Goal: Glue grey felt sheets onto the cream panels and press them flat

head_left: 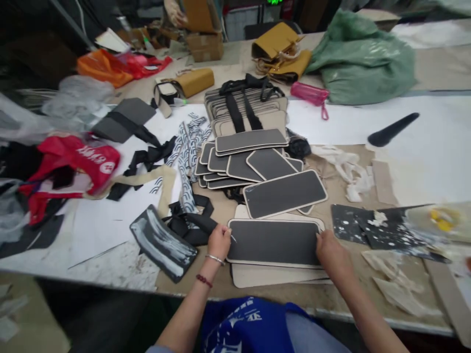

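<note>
A dark rectangular panel with a cream border (274, 242) lies in front of me on cream pieces. My left hand (220, 241) is closed at its left edge, with a thin pale pointed tool (233, 239) sticking out from the fingers over the panel. At the right edge, my right hand (333, 254) has its fingers closed on the panel's rim. A similar panel (285, 193) lies tilted just behind, overlapping a loose pile of dark panels (243, 166). Left of my left hand is a dark piece smeared with white (164, 242).
Behind the pile stands a strapped stack of cream panels (250, 110). Patterned strips (187, 147) and a red bag (79, 164) lie left. Glue-spotted dark sheets (368, 228) and a black tapered piece (393, 129) are right. Mustard bags (275, 41) and a green sack (364, 61) sit farther back.
</note>
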Demonstrator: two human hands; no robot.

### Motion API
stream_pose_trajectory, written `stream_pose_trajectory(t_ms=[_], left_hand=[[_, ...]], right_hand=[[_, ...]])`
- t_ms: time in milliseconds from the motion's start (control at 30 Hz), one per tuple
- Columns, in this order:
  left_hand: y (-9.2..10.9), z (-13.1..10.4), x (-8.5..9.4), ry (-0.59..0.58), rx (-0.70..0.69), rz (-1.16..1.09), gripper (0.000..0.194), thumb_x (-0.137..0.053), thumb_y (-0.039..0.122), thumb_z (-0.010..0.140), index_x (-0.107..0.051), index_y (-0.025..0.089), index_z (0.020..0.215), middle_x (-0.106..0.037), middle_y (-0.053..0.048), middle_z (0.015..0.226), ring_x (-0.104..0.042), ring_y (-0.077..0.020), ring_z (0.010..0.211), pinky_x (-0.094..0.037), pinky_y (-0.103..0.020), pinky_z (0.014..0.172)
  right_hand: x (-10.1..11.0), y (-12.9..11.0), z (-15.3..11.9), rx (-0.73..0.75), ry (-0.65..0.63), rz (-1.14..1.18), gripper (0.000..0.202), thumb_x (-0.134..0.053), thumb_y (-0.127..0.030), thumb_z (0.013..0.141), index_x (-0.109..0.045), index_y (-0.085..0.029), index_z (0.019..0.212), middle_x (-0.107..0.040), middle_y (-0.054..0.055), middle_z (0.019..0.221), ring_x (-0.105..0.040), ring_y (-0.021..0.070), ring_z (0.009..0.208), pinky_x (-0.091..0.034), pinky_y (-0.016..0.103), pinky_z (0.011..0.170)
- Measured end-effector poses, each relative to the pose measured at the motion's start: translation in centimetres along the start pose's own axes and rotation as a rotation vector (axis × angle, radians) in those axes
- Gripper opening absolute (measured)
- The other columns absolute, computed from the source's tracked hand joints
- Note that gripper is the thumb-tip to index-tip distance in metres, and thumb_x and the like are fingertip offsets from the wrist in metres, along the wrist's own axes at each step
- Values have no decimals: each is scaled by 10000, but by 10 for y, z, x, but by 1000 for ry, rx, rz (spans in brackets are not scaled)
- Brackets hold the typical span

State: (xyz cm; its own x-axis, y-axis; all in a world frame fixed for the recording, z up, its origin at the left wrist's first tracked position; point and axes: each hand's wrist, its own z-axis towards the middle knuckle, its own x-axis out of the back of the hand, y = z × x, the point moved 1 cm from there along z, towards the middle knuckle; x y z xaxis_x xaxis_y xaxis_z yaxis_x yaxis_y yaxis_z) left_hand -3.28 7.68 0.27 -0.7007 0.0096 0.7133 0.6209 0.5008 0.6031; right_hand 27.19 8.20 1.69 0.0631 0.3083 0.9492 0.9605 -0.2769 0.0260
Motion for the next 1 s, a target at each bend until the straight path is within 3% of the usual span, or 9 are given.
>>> stream_pose_trajectory(t_ms=[433,600,767,900,1000], left_hand=[[1,1,2,-40,20,88,148,-464,197,807,-521,169,672,-589,-28,663,-557,-149,667,-345,-236,605],[1,-1,-2,-5,-1,117,110,-463,207,812,-536,171,737,-610,-65,777,-573,-180,775,-369,-262,661],[-9,-2,0,41,-41,59,65,-478,203,799,-528,168,778,-594,-28,708,-574,-149,695,-403,-246,666],[-18,-13,4,132,-66,4,179,-392,147,814,-526,126,931,-610,-81,839,-579,-160,788,-434,-276,747],[-19,-21,3,147,-120,-17,241,-383,98,784,-576,118,926,-615,-106,912,-559,-180,899,-425,-301,835]], right_hand=[[2,-4,-2,-11,-37,-53,272,-250,-308,918,-455,-135,964,-613,110,833,-608,236,755,-378,303,611],[1,-5,-3,-35,-37,-55,297,-238,-322,916,-458,-135,989,-611,120,859,-607,243,763,-394,315,625],[2,-7,-5,-53,-29,-45,318,-240,-326,912,-474,-123,983,-608,128,848,-605,258,761,-411,328,633],[0,-7,-6,-40,-10,-38,302,-251,-313,912,-479,-122,966,-605,125,846,-606,249,764,-418,323,639],[-3,-7,-6,-45,10,-28,284,-255,-303,913,-472,-127,960,-602,120,852,-607,244,768,-423,317,634]])
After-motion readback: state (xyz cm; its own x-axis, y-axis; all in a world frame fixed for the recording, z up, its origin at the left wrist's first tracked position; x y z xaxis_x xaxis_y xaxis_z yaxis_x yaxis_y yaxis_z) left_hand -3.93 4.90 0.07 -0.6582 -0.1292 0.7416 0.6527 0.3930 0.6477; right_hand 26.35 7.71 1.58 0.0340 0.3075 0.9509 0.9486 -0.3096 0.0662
